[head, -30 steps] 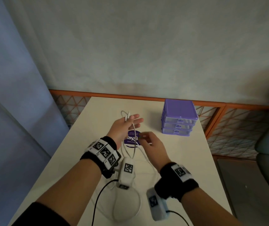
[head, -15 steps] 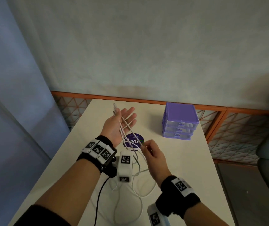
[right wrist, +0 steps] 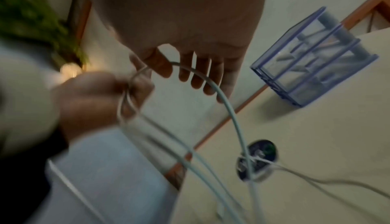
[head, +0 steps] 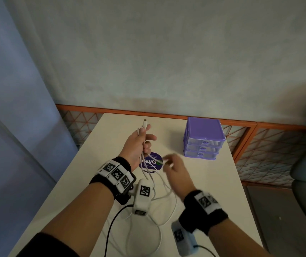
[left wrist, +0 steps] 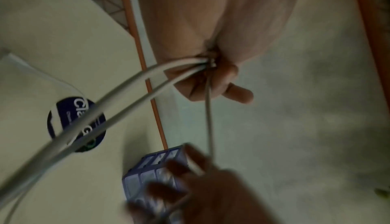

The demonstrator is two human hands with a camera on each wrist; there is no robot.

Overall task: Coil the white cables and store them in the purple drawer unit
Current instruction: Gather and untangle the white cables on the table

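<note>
Coiling white cable [head: 149, 175]: left hand [head: 139, 143] gripping gathered loops as anchor, right hand [head: 174, 166] pinching next strand; purple drawer unit [head: 204, 139], drawers closed, waiting near table's [head: 213, 182] far right corner.

There is one purple drawer unit [head: 204, 138] with three drawers, one round dark sticker [head: 151, 162], two hands, and one table [head: 213, 182]. The number of white cables [head: 167, 199] is unclear.

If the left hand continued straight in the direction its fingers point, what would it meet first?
Probably nothing soon: the left hand, holding the white cable, points toward the table's far edge; beyond stands the wall. Depth is uncertain.
</note>
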